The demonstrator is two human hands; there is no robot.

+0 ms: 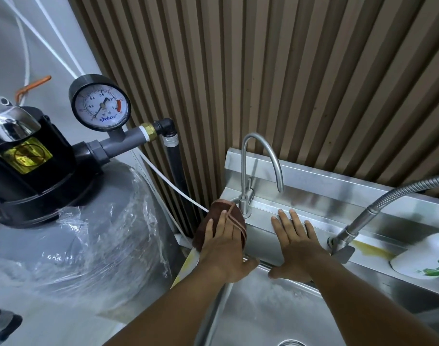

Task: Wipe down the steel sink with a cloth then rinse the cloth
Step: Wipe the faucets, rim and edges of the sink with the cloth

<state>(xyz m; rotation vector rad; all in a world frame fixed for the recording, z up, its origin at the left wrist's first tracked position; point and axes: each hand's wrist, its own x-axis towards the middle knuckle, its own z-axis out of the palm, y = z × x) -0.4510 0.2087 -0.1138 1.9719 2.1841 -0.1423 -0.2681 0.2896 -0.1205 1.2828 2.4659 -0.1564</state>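
The steel sink (320, 193) fills the lower right, with its basin (261, 310) below my arms. A brown cloth (219, 213) lies on the sink's back left corner, next to the base of the gooseneck tap (259, 156). My left hand (226, 248) presses flat on the cloth, fingers straight, part of the cloth folded over the fingers. My right hand (294, 239) rests flat with spread fingers on the steel ledge to the right of the tap.
A flexible spray hose (388, 203) stands on the ledge at right, near a white dish-like object (423, 255) and a yellow stain. A grey plastic-wrapped tank (76, 236) with a pressure gauge (100, 106) stands close on the left. Ribbed brown wall panels rise behind.
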